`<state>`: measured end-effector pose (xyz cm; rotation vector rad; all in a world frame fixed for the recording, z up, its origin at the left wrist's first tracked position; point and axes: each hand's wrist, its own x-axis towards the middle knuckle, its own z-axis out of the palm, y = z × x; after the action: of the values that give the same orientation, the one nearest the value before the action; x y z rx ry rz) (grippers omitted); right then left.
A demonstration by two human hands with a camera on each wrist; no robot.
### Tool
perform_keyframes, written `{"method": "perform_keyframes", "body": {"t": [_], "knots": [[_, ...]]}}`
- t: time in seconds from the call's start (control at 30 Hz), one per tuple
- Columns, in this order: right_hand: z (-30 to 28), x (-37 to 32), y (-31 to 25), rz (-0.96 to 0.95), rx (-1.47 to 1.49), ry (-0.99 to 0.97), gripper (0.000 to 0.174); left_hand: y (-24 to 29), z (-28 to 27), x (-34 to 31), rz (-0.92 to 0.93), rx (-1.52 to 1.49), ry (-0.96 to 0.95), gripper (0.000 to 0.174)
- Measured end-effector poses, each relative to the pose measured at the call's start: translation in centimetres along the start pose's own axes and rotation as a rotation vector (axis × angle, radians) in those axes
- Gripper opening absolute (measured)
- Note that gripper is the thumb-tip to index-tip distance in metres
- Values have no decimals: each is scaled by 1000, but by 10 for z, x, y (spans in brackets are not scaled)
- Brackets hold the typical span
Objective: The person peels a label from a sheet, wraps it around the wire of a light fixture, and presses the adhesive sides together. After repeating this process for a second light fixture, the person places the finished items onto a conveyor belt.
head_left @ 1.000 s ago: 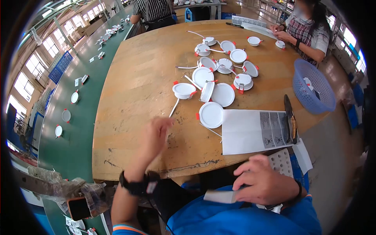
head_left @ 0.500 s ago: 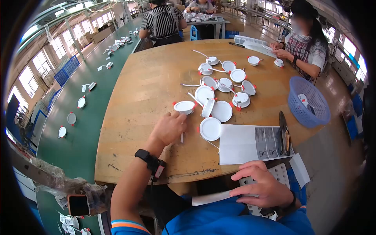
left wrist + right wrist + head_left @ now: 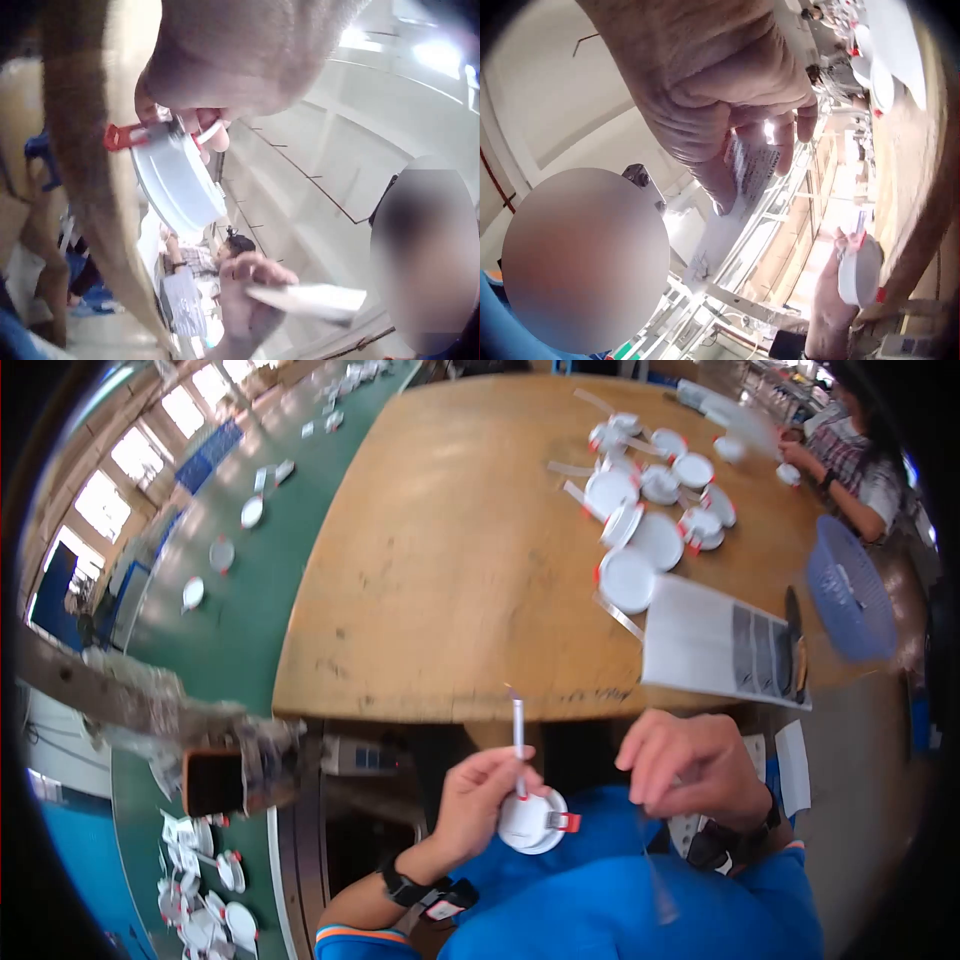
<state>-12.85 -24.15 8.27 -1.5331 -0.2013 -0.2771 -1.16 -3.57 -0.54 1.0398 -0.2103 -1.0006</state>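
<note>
Downlight [image 3: 531, 821] smooth white plastic, red clip; table [image 3: 450, 560] worn matt wood.

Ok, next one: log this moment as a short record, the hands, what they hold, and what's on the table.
left hand: grips a white round lamp with red clips, over the lap
lamp cable: sticks up past the fingers
right hand: pinches a thin printed sheet, apart from the lamp
table: wooden, bears more white lamps and a paper leaflet
basket: blue, by the table's right edge
</note>
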Motion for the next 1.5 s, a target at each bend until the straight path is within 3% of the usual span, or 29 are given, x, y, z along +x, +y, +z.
{"method": "perform_keyframes", "body": {"t": [0.07,0.2,0.3,0.43,0.53,0.57,0.67,0.73,0.8,0.87,0.9,1.0,1.17,1.3,1.4,1.5], "knots": [[13,-1,19,183,9,-57,12,-32,-4,-15,-58,-68,79,20],[24,-7,44,535,222,111,14,-54,1,-17,-47,-190,146,23],[24,-14,50,562,223,203,14,-53,10,-13,8,-159,110,27],[18,-20,68,334,355,194,13,-52,20,-7,-84,-134,75,27],[14,-22,65,370,360,203,10,-50,23,-4,-67,-110,9,27],[12,-21,63,366,283,180,8,-48,28,-8,-16,-58,80,25],[3,-16,60,229,-40,42,9,-50,20,-5,-78,29,-30,21],[3,-11,56,267,60,14,10,-48,26,-8,15,182,-38,20],[3,-5,54,347,205,-4,9,-63,13,-2,-35,77,-155,18],[3,-1,62,267,155,-1,8,-66,14,0,-136,-60,-114,16],[5,1,68,161,107,30,8,-64,15,2,-193,-127,-82,16],[3,0,80,90,158,63,9,-55,20,4,-289,-239,-114,15],[-10,-1,84,-56,389,326,8,-65,15,3,-324,-243,-33,14],[-6,3,50,-41,258,255,9,-51,21,2,25,-164,164,11],[5,-3,37,267,314,173,10,-53,18,3,17,-188,252,13],[13,-7,44,459,277,102,10,-63,23,-13,195,26,144,20]]}}
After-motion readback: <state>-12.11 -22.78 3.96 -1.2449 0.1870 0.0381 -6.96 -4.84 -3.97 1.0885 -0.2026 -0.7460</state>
